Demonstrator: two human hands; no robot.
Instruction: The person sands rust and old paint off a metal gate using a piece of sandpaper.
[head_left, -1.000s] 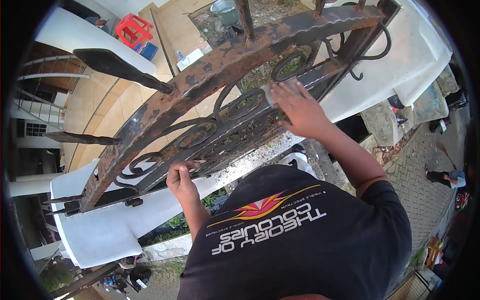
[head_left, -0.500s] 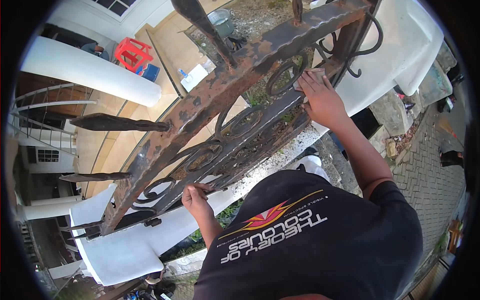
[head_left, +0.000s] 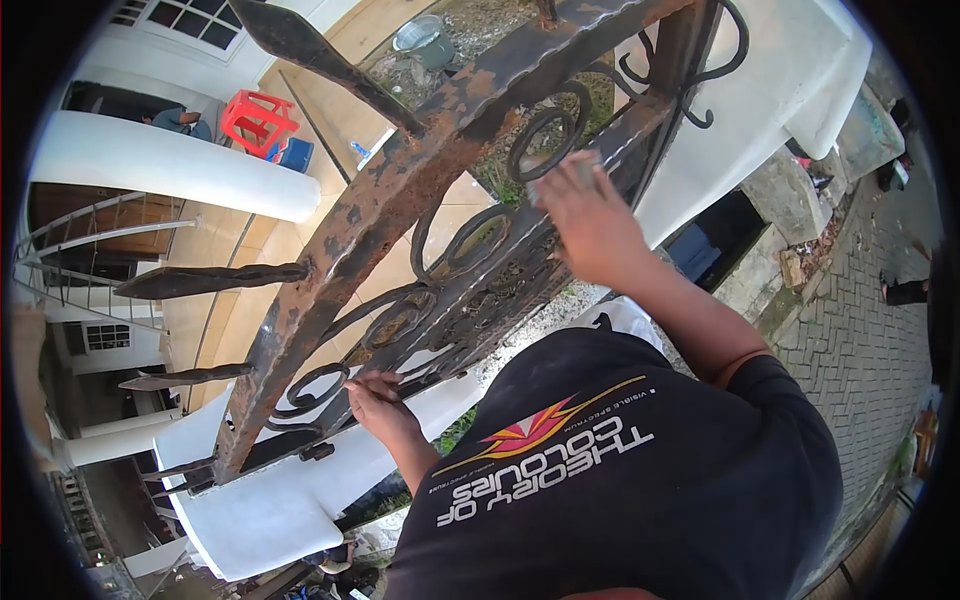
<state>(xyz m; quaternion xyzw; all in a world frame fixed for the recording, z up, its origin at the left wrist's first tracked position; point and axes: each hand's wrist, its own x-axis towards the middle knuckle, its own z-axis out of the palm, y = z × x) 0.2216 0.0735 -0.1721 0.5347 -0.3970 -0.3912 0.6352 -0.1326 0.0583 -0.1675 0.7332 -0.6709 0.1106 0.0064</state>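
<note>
Outdoors, a rusty iron fence (head_left: 400, 200) with scrollwork and spear-shaped points runs slantwise between two white pillars (head_left: 780, 90), seen from above.

The right hand (head_left: 590, 225), blurred, lies flat against the far side of the fence at its right end. Its fingers are stretched out over a grey pad (head_left: 562, 168), which they press on the bar just under a round scroll. Only the pad's far edge shows past the fingertips.

The left hand (head_left: 383, 405) is lower and to the left, well apart from the right. Its fingers are curled tight round a thin lower bar of the fence, beside a small scroll.

Nearest the camera is the person's black T-shirt (head_left: 620, 480) with white lettering. Beyond the fence, on a tiled floor at far left, stands a red stool (head_left: 255, 120), and a metal bucket (head_left: 420, 35) sits on gravel at the top. Brick paving (head_left: 860, 340) fills the right.
</note>
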